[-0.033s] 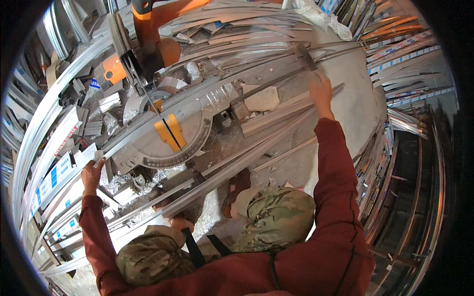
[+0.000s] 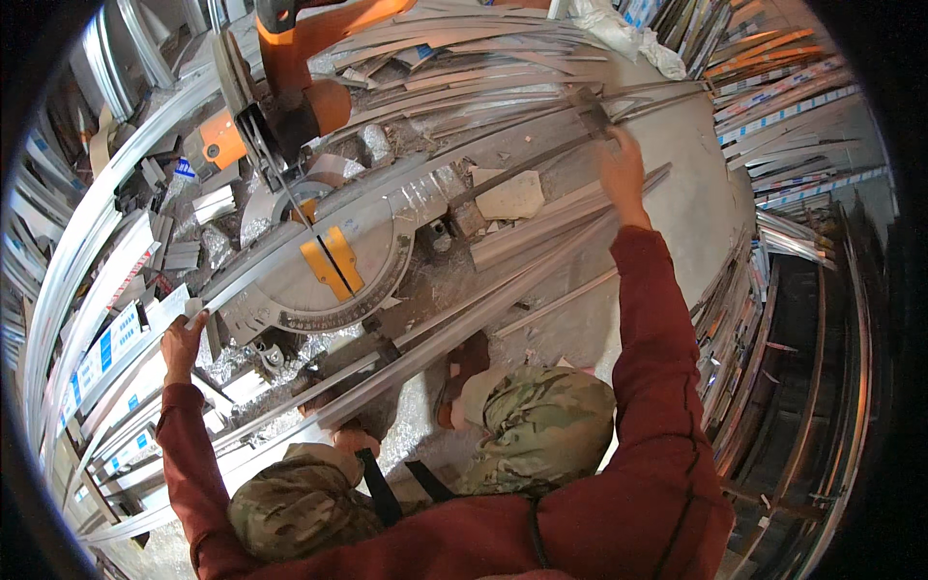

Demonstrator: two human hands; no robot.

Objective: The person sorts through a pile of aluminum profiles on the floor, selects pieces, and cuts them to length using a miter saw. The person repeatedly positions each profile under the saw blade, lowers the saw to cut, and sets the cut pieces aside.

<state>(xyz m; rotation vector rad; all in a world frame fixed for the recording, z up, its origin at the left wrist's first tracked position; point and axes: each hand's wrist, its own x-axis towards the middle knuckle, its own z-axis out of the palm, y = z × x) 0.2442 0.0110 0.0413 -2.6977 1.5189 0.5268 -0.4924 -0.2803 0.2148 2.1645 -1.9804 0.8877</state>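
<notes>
A mitre saw with a yellow slotted insert [image 2: 332, 263] and an orange head [image 2: 282, 58] stands before me, its blade at the slot. My left hand [image 2: 181, 346] pinches a long light-coloured strip [image 2: 220, 296] at the left of the saw base; the strip runs toward the blade. Out to the right, my right hand [image 2: 623, 176] has curled fingers against the near end of a dark flat block [image 2: 588, 111] on the right extension. Whatever lies inside those fingers is hidden.
Long pale profiles [image 2: 483, 309] cross diagonally between the saw and my legs. A broken pale board piece [image 2: 510, 195] lies right of the saw. Offcuts [image 2: 215, 202] litter the area behind it. Stacked strips [image 2: 788, 116] and a dark rack [image 2: 783, 387] line the right side.
My right hand has shifted slightly left and up, closer against the dark block. My left hand and the saw look nearly the same.
</notes>
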